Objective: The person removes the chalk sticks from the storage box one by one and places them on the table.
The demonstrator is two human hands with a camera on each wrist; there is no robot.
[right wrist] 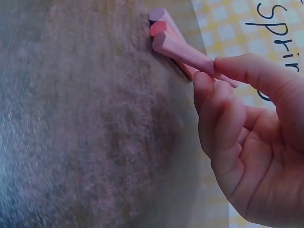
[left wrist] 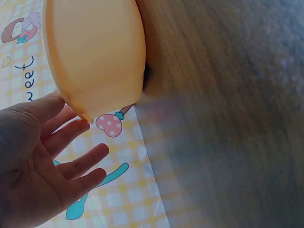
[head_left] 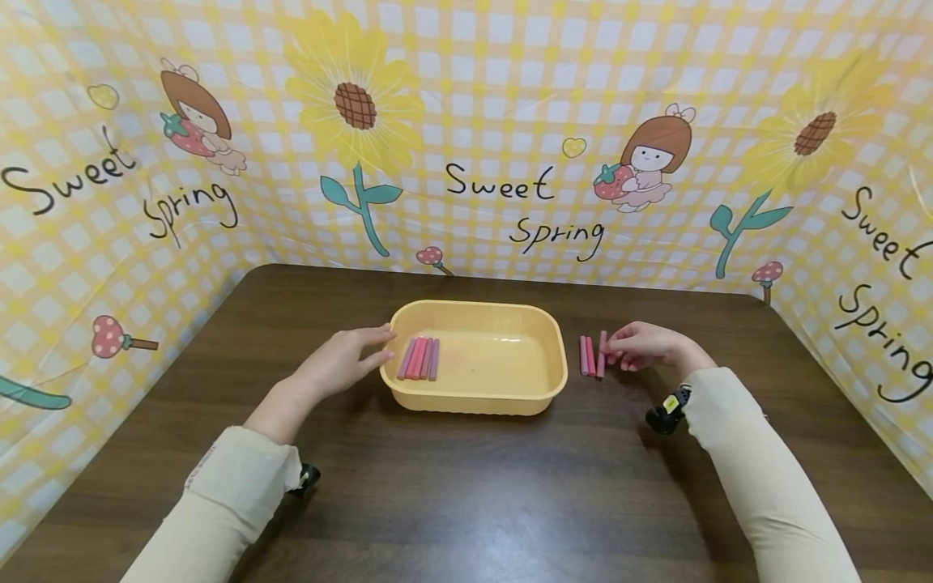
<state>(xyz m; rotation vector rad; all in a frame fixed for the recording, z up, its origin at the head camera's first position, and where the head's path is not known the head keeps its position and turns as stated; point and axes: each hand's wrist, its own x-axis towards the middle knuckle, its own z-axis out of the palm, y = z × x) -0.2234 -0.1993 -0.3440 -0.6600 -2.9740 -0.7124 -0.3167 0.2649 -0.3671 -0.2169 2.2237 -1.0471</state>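
Note:
On the left, my left hand [head_left: 355,356] touches the left rim of a yellow plastic basin [head_left: 475,402]; its thumb and fingers are spread, and the wrist camera shows the fingertips against the rim [left wrist: 57,85]. Several pink and purple chalk-like sticks [head_left: 419,359] lie side by side at the basin's left end. To the right of the basin, my right hand [head_left: 641,344] pinches a light pink chalk-like stick [right wrist: 185,54] between thumb and fingers. Beside it, a purple stick [right wrist: 158,14] and a red-pink stick [right wrist: 159,29] lie next to each other on the table.
The dark wooden table [head_left: 466,502] carries the basin and the sticks. Behind it and at both sides hangs a yellow checked cloth [head_left: 466,105] with printed sunflowers and lettering. Black wrist cameras [head_left: 666,413] sit under both forearms.

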